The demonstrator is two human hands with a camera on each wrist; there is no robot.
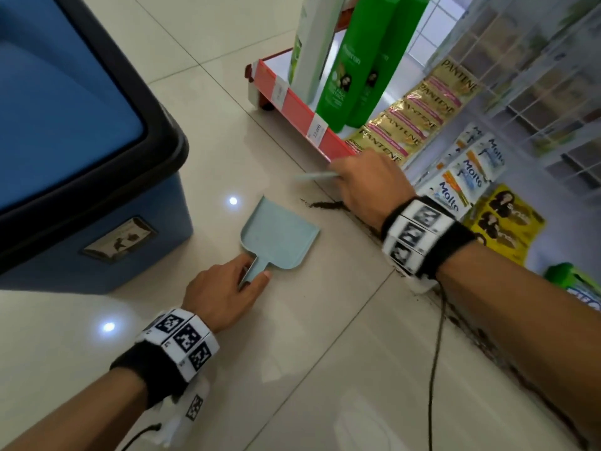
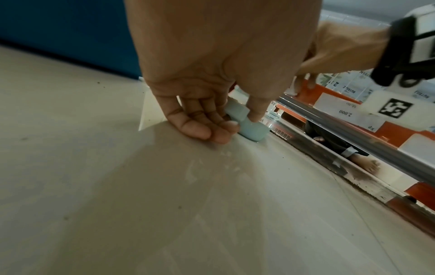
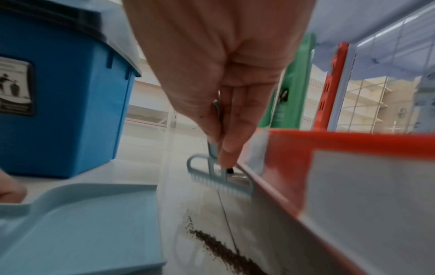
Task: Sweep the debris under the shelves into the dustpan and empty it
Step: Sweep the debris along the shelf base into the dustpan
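Left hand pinches the dustpan handle; right hand grips the brush; a hasty stroke could scatter the debris past the pan's right edge.

Two green shampoo bottles and a pale carton are seen at one o'clock. Gold Pantene sachets are hung at two o'clock, white Molto sachets just beside them, and yellow sachets at three o'clock. White price labels are stuck at twelve o'clock
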